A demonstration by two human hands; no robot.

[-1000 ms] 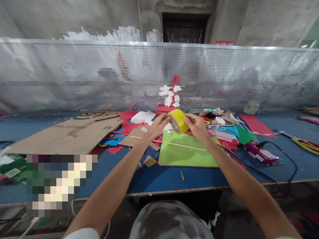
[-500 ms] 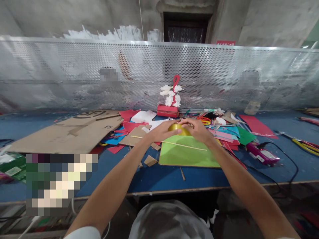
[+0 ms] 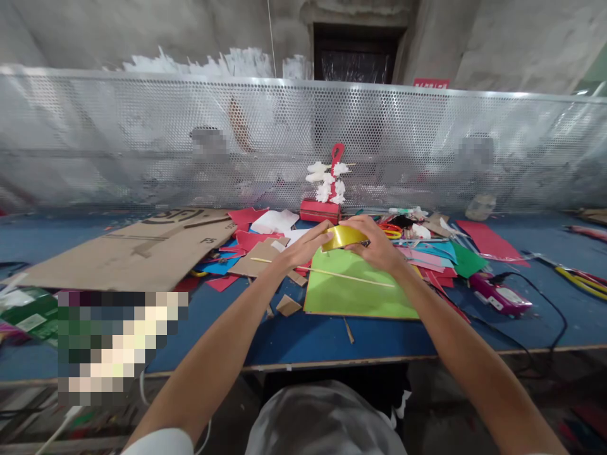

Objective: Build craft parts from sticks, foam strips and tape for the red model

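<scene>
A roll of yellow tape (image 3: 348, 237) is held up between my two hands, above the far edge of a lime-green sheet (image 3: 360, 294). My right hand (image 3: 377, 245) is wrapped round the roll's right side. At the roll's left end, the fingers of my left hand (image 3: 306, 246) are closed against the tape; whether they pinch its loose end cannot be made out. A thin pale stick (image 3: 351, 277) lies across the green sheet. Just behind the hands stands a red base (image 3: 319, 211) with a red upright bearing white tufts.
A large cardboard sheet (image 3: 137, 246) covers the left of the blue table (image 3: 294, 344). Coloured paper scraps surround my hands. On the right are a purple device (image 3: 502, 296) with a black cord and yellow-handled pliers (image 3: 581, 281). A perforated metal panel (image 3: 265, 139) runs behind.
The tape roll has tilted and risen slightly, showing more of its yellow outer face. My left fingers have shifted to its left end, and my right hand has turned with it.
</scene>
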